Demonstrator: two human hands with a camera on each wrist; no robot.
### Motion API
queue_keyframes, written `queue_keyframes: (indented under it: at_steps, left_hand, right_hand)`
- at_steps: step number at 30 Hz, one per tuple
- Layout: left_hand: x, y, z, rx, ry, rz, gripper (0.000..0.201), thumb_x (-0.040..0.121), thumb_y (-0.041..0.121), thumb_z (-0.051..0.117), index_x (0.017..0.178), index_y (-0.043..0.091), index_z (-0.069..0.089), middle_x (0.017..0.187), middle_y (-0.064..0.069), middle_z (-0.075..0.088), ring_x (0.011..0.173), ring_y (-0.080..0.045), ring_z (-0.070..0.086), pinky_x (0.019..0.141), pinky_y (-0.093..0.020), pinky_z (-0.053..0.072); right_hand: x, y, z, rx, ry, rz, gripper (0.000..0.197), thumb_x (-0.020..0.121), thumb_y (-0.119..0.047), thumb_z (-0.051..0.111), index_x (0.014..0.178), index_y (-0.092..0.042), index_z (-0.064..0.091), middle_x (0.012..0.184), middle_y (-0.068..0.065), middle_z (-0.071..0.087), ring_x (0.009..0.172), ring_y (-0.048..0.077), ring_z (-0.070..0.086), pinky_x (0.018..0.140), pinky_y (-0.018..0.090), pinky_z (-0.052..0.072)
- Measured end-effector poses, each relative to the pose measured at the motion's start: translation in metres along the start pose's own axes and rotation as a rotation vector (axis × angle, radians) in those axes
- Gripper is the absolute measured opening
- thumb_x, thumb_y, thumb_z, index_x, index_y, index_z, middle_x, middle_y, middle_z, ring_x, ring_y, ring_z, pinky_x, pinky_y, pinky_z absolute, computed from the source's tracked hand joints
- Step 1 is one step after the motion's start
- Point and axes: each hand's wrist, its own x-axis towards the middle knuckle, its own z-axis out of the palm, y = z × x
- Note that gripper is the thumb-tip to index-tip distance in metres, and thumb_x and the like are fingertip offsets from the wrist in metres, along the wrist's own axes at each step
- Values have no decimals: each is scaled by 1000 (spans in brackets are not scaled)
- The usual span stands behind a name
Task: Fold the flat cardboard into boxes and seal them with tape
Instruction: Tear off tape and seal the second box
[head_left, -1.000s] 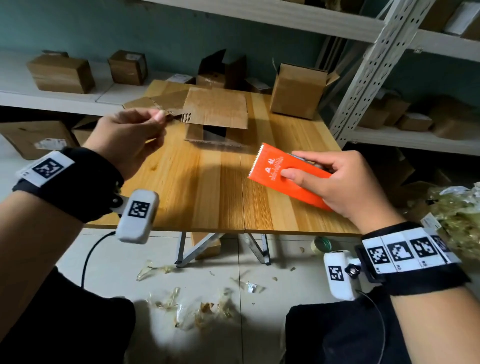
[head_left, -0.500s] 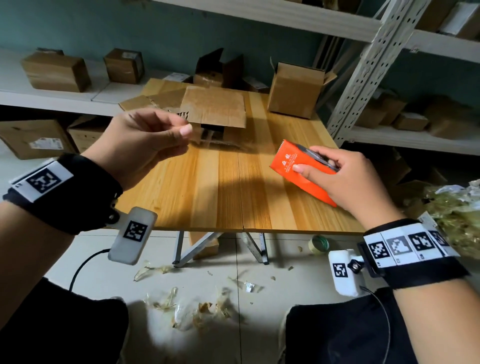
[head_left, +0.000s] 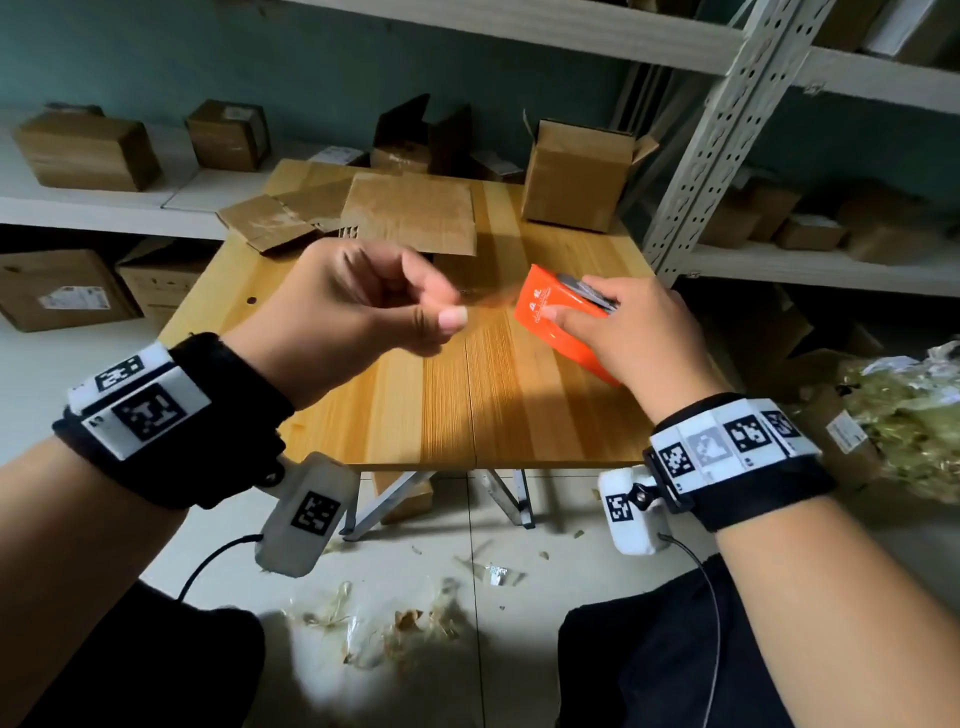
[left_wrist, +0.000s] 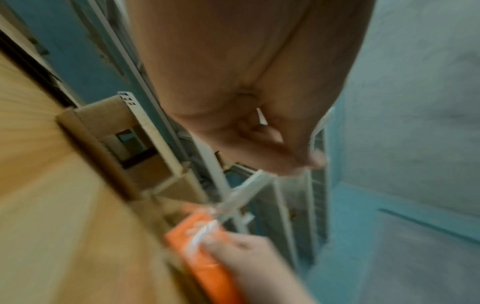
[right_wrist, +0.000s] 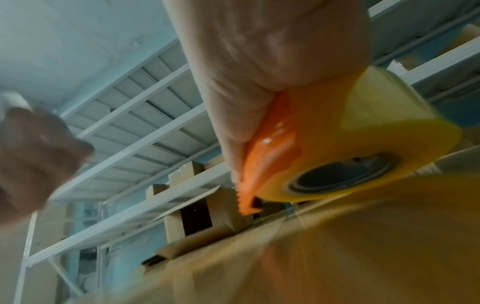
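Right hand (head_left: 631, 338) grips the orange tape dispenser (head_left: 558, 322) over the right half of the wooden bench (head_left: 467, 405), fingers (head_left: 563, 314) wrapped over its top, index lying flat on the orange face. In the right wrist view the yellowish tape roll (right_wrist: 363, 148) sits in the dispenser, toothed orange cutter edge (right_wrist: 246, 197) pointing down toward the bench; whether it touches the wood, cannot tell.

Left hand (head_left: 358, 306) is raised above the bench centre, just left of the dispenser, fingers curled in, thumb pressed against the index tip in a pinch. A faint blurred streak runs from the pinch toward the dispenser; too smeared to tell if it is tape, so what the pinch holds, cannot tell. Left wrist view is motion-blurred, shows only curled fingers (left_wrist: 272, 139) and the dispenser (left_wrist: 205, 257) below.

Flat cardboard (head_left: 410, 213) lies at the far side of the bench, with more flattened pieces (head_left: 270, 223) overlapping at its left. An open folded box (head_left: 571, 171) stands upright at the far right corner, flaps up. Closed boxes (head_left: 88, 150) sit on the white shelf (head_left: 104, 208) at left. Tape scraps (head_left: 374, 623) litter the floor under the bench. Metal rack upright (head_left: 711, 140) stands right of the bench.
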Motion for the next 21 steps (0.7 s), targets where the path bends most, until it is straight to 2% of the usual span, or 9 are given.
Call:
queue_keyframes:
  at_steps: [3,5,8,10,13,15,16,19,21]
  left_hand:
    - [-4,19,-3,-276,-97,163,15,76,25,90,86,20,79,77,-3,72,67,-16,69,63,-25,58]
    - [-4,22,-11,-316,-48,204,15,77,24,90,87,22,79,77,-1,72,67,-15,69,62,-25,57]
    - [-4,7,-28,-251,28,49,18,79,28,89,88,24,75,79,0,70,71,-13,67,67,-26,57]
    - [-3,0,-33,-258,14,-55,14,85,22,84,91,20,71,80,0,68,73,-13,65,71,-29,55]
    - [2,1,-30,-437,-39,-115,10,91,12,68,94,13,59,81,-3,60,71,-16,57,71,-30,52]
    - [5,2,-24,-575,-66,-126,9,93,11,63,94,13,54,83,-1,57,71,-14,53,72,-28,49]
    - [7,2,-23,-658,-67,-128,8,94,10,60,93,13,53,84,0,57,72,-11,53,74,-26,48]
    - [12,0,-18,-870,-34,-123,7,95,7,56,96,13,53,89,0,61,77,-7,60,81,-27,51]
    - [15,0,-17,-952,2,-126,6,97,7,55,99,13,54,91,-1,63,82,-8,60,86,-30,53]
  right_hand:
    - [13,1,10,-193,-12,10,64,96,-66,59,145,-25,58,129,10,70,117,37,64,99,45,49]
    - [20,7,10,-155,-51,60,78,91,-72,62,151,-23,52,139,13,66,126,39,61,106,49,48]
    - [20,6,8,-118,-125,110,97,83,-83,62,161,-28,39,161,18,42,149,43,36,121,57,34]
    - [12,-6,4,-31,-80,101,97,83,-85,60,161,-33,36,164,16,29,154,44,21,123,62,27]
    - [-6,-34,-11,322,-5,-99,71,92,-71,63,153,-36,50,151,-1,46,144,20,41,116,44,40]
    - [-21,-56,-22,662,-129,-196,49,101,-56,61,144,-33,60,138,-11,63,129,4,57,112,33,46]
    - [-27,-65,-24,799,-225,-220,42,104,-50,58,141,-30,63,132,-10,69,125,3,61,113,35,48]
    - [-40,-86,-14,1104,-551,-192,44,109,-41,47,139,-14,64,125,6,74,120,24,67,107,45,47]
    - [-45,-94,-3,1177,-750,-146,51,108,-39,42,139,-3,59,120,14,70,115,32,66,101,48,45]
